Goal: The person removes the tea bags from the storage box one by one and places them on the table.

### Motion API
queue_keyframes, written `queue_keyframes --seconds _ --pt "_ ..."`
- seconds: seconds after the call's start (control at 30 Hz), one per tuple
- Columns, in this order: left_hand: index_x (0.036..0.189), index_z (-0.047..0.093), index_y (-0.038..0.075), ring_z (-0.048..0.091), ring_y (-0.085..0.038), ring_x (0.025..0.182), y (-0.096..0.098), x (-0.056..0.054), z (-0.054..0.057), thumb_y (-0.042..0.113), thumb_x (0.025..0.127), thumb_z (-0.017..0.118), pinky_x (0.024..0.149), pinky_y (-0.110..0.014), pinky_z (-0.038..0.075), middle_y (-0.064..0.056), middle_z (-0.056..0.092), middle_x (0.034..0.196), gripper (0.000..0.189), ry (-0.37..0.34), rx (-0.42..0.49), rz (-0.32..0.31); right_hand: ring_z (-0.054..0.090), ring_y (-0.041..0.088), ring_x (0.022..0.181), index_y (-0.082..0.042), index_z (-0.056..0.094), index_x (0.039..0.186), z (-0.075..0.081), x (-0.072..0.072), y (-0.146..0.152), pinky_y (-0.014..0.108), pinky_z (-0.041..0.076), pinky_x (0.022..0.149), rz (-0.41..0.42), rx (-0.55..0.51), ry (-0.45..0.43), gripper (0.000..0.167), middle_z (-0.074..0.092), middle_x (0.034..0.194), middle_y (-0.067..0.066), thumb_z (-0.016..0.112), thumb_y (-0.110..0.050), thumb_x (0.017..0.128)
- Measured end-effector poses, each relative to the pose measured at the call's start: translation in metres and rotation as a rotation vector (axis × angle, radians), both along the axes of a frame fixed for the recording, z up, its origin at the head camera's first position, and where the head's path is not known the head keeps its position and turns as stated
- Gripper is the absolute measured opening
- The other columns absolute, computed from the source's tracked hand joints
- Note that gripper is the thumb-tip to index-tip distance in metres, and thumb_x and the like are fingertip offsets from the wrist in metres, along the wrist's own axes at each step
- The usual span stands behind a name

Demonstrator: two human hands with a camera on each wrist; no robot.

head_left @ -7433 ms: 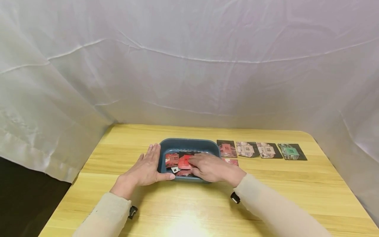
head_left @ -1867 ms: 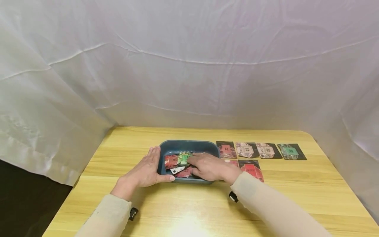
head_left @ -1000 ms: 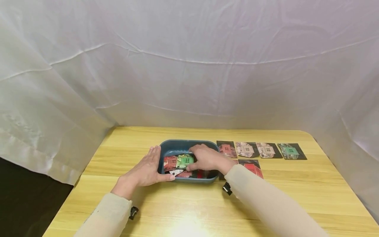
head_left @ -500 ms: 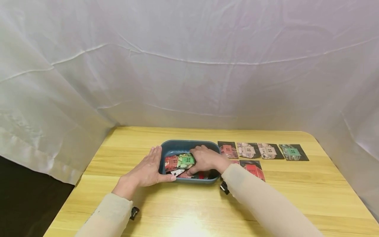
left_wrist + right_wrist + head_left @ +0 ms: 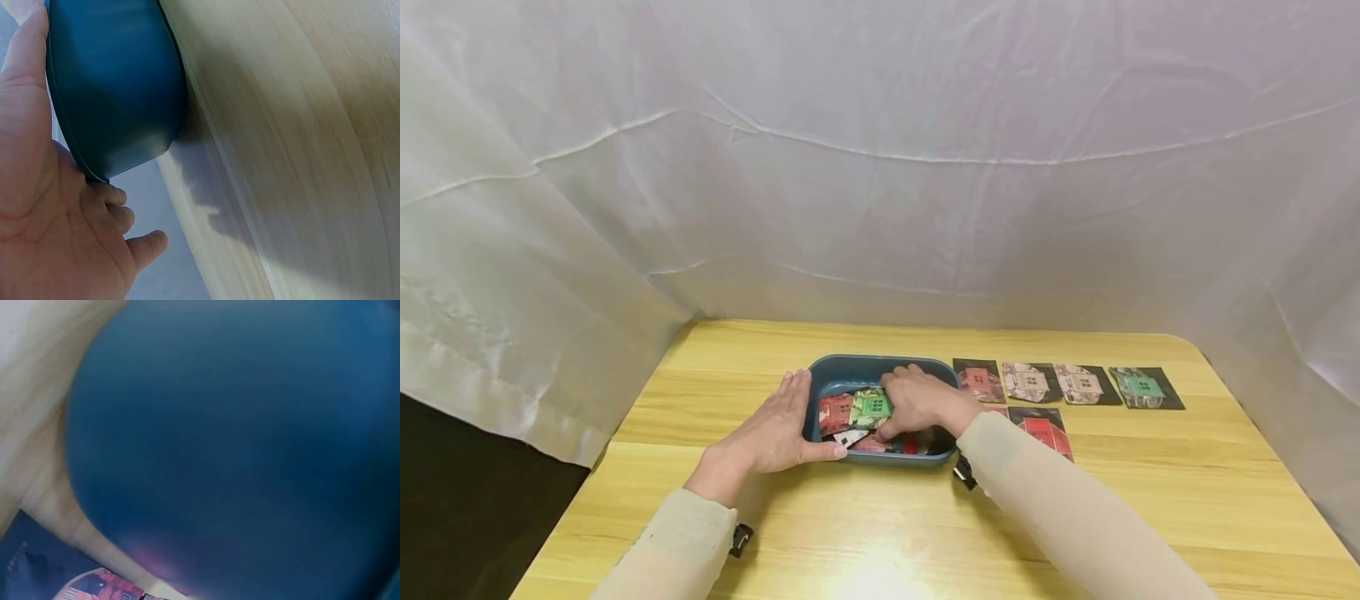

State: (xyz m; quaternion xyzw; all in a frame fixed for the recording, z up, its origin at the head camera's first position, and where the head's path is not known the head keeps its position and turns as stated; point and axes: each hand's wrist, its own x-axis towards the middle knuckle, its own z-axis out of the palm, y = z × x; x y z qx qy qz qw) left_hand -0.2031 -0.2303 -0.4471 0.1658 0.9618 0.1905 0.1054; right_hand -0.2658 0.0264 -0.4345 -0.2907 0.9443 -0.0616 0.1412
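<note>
A dark blue plastic bin (image 5: 880, 360) on the table holds several small printed sachets. My left hand (image 5: 767, 427) rests on its left end with straight fingers and the thumb over the near rim; the left wrist view shows the palm against the rim. My right hand (image 5: 928, 402) reaches inside from the right. Its thumb and curled fingers pinch the right edge of a green sachet (image 5: 870, 405); some fingertips are hidden. Left of that lies a red sachet (image 5: 835, 413), with a white one (image 5: 848, 437) partly under them. The right wrist view shows mostly blurred blue bin (image 5: 237, 437).
Right of the bin, a back row of sachets lies flat: a red one (image 5: 979, 380), two pale ones side by side, and a green one (image 5: 1142, 387). In front is another red sachet (image 5: 1042, 430), partly behind the right sleeve. A pale curtain (image 5: 880, 208) hangs behind the wooden table.
A red sachet left the bin for the front row, uncovering the green one. My right hand has since drawn back from over the green sachet to its right edge. My left hand stays put.
</note>
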Motion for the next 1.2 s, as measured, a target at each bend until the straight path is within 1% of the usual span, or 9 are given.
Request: queue_keyframes --seconds 0.13,0.33,0.43,0.53,0.67,0.8,0.93,1.07,1.2 --pt "0.166 0.003 -0.006 0.002 -0.042 0.164 0.0 0.0 0.0 0.083 0.082 0.068 0.132 -0.057 0.015 -0.026 0.001 0.175 0.138 0.0 0.001 0.003 0.051 0.035 0.136 -0.003 0.051 0.154 0.002 -0.001 0.0 0.052 0.047 0.114 -0.008 0.026 -0.013 0.087 0.054 0.153 0.017 0.079 -0.053 0.088" --pt "0.166 0.002 -0.006 0.002 -0.042 0.163 0.0 0.001 0.001 0.082 0.083 0.068 0.132 -0.057 0.015 -0.026 0.001 0.175 0.138 0.0 -0.003 0.003 0.05 0.037 0.139 -0.002 0.051 0.154 0.003 -0.002 0.001 0.053 0.045 0.116 -0.002 0.034 -0.018 0.084 0.052 0.155 0.019 0.076 -0.05 0.089" --pt "0.166 0.002 -0.006 0.002 -0.042 0.163 0.0 0.001 0.001 0.082 0.083 0.068 0.132 -0.057 0.015 -0.026 0.001 0.175 0.138 0.001 -0.003 0.002 0.048 0.037 0.142 -0.002 0.05 0.154 0.002 -0.002 0.001 0.054 0.043 0.118 0.002 0.045 0.001 0.086 0.051 0.156 0.019 0.077 -0.05 0.087" --pt "0.166 0.002 -0.006 0.002 -0.042 0.163 0.0 0.001 0.0 0.082 0.083 0.068 0.132 -0.056 0.015 -0.026 0.001 0.175 0.138 0.005 -0.004 0.0 0.047 0.037 0.144 -0.004 0.052 0.153 0.003 -0.001 0.002 0.056 0.04 0.121 0.012 0.069 0.042 0.087 0.053 0.154 0.017 0.078 -0.053 0.086" --pt "0.166 0.002 -0.007 0.002 -0.043 0.163 0.0 0.001 0.0 0.082 0.082 0.068 0.132 -0.056 0.015 -0.026 0.001 0.175 0.139 0.006 0.001 0.001 0.051 0.034 0.138 -0.006 0.055 0.149 0.004 0.002 0.004 0.054 0.042 0.12 0.025 0.106 0.1 0.087 0.058 0.147 0.014 0.08 -0.057 0.083" --pt "0.166 0.002 -0.006 0.002 -0.043 0.163 0.0 0.002 0.001 0.081 0.083 0.069 0.132 -0.057 0.015 -0.026 0.001 0.175 0.138 0.002 0.005 0.005 0.055 0.03 0.128 -0.008 0.059 0.143 0.003 0.004 0.008 0.049 0.047 0.114 0.04 0.115 0.141 0.084 0.061 0.137 0.01 0.08 -0.059 0.08" --pt "0.166 0.002 -0.007 0.003 -0.044 0.163 0.0 0.002 0.001 0.079 0.083 0.071 0.132 -0.057 0.015 -0.027 0.001 0.175 0.137 0.003 0.01 0.007 0.055 0.024 0.115 -0.009 0.06 0.138 0.005 0.008 0.014 0.044 0.049 0.107 0.058 0.113 0.18 0.081 0.062 0.128 0.007 0.078 -0.061 0.079" --pt "0.166 0.002 -0.006 0.002 -0.044 0.163 0.0 0.002 0.001 0.079 0.083 0.071 0.132 -0.057 0.015 -0.027 0.001 0.175 0.138 0.0 0.01 0.008 0.05 0.022 0.103 -0.009 0.06 0.133 0.015 0.011 0.023 0.04 0.048 0.097 0.057 0.095 0.208 0.075 0.06 0.12 0.005 0.077 -0.058 0.078" --pt "0.166 0.001 -0.005 0.001 -0.043 0.163 0.0 0.002 0.002 0.08 0.084 0.069 0.132 -0.058 0.015 -0.025 0.0 0.175 0.137 -0.002 0.002 0.005 0.047 0.022 0.099 -0.01 0.06 0.129 0.027 0.015 0.038 0.04 0.047 0.092 0.047 0.068 0.23 0.072 0.059 0.114 0.003 0.078 -0.056 0.077"
